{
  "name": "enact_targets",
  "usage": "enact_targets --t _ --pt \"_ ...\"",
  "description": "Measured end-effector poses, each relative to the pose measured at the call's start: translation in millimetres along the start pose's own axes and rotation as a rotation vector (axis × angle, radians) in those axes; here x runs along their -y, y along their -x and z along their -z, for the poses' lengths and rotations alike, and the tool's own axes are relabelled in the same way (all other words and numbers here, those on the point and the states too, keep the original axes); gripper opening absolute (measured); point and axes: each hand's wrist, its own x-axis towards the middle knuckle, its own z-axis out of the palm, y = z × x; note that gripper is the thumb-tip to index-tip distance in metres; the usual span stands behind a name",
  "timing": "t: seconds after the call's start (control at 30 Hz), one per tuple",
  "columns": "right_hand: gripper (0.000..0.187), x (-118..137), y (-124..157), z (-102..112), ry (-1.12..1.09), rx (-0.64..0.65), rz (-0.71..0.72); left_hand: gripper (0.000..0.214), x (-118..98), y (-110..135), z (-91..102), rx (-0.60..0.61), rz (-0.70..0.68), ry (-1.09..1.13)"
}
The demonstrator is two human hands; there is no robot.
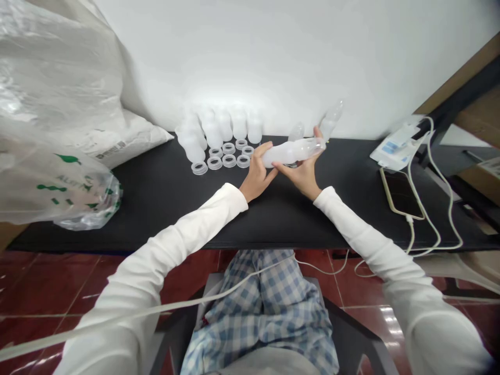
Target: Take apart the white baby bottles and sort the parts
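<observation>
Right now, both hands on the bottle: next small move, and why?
Probably free the left hand and reach for the nearest ring. The bottle lies sideways between both hands. The right hand grips its other end and could likely hold it alone, and that ring sits just beside the left hand.

this looks like a small work room. a black table (156,192) stands by a white wall (273,52). on it are rows of plastic bottles (219,130), rings (228,156) and big bags (50,104). the floor (39,281) has red tiles.
</observation>
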Motion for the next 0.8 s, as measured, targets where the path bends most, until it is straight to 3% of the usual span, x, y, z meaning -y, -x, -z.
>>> enact_targets --t 0.07,0.17,0.23,0.5,0.8 --pt "0.118 -4 3 -6 -0.173 0.053 -0.102 0.057 8 3 4.4 -0.026 0.022 0.034" --pt "0.081 -13 -1 -2 -0.31 0.074 -0.247 0.063 14 5 16.1 -0.05 0.12 0.075" --pt "0.067 -16 -5 4 -0.33 0.086 -0.313 0.064 16 3 26.1 -0.077 0.183 0.093" --pt "0.058 3 0 5 -0.397 0.344 -0.361 0.069 26 -6 65.0 -0.055 0.259 0.079" --pt "0.05 7 7 -1 -0.367 0.355 -0.313 0.052 21 -13 73.8 -0.073 0.36 0.094"
